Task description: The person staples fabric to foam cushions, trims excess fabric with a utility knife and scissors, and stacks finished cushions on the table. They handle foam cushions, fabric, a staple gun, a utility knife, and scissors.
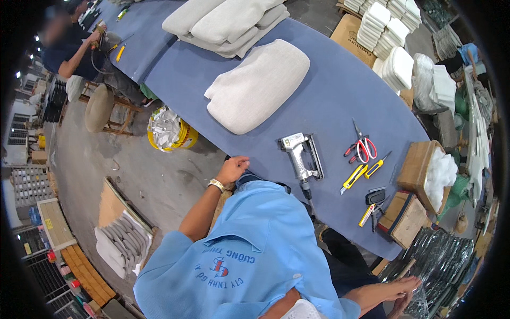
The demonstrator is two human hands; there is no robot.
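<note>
My left hand [232, 169], with a gold watch at the wrist, rests at the near edge of the blue-covered table [361, 95]. Its fingers are loosely curled and nothing shows in them. Far to the lower right, my right hand [399, 287] stretches out with straight fingers, beside a plastic-wrapped dark stack [441, 260]. Part of another hand [402, 305] shows just under it; whose it is I cannot tell. Ahead on the table lies a light grey upholstered cushion [260, 85]. A metal staple gun [300, 157] with an attached hose lies right of my left hand.
Scissors [365, 148], yellow utility knives [353, 178] and a black-handled tool [378, 212] lie on the right. Beyond stand boxes, one with white stuffing [440, 175]. Grey cushions [226, 24] are piled ahead. A yellow scrap bucket [186, 139] and a stool [101, 109] stand left, near a co-worker [69, 48].
</note>
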